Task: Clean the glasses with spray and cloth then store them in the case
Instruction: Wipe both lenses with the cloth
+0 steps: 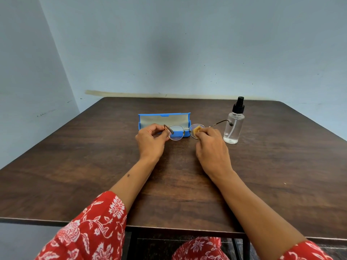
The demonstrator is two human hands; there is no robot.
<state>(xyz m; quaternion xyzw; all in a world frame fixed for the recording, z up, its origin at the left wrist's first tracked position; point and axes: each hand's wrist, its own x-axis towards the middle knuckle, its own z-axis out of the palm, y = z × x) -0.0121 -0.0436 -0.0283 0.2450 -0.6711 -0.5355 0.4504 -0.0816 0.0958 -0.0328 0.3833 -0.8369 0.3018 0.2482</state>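
Lens wiping above the dark wooden table (93, 166).
Left hand (150, 139) pinches round wire-framed glasses (176, 132); right hand (212, 147) pinches small tan cloth (197, 130) against lens, before open blue case (144, 124) and clear spray bottle (233, 126).

A plain, sparsely furnished room, likely in a home, with a dark wood-grain table (75, 166) on a black metal frame pushed into the corner of two pale blue painted walls (169, 44) that are scuffed and speckled with small marks. A yellowish stain runs along the wall just above the table's far edge, and a dark speckled floor shows beneath the frame. Small personal items on the tabletop, an open blue case (150, 119) and a clear spray bottle (233, 126), suit a domestic setting rather than a shop or workshop.
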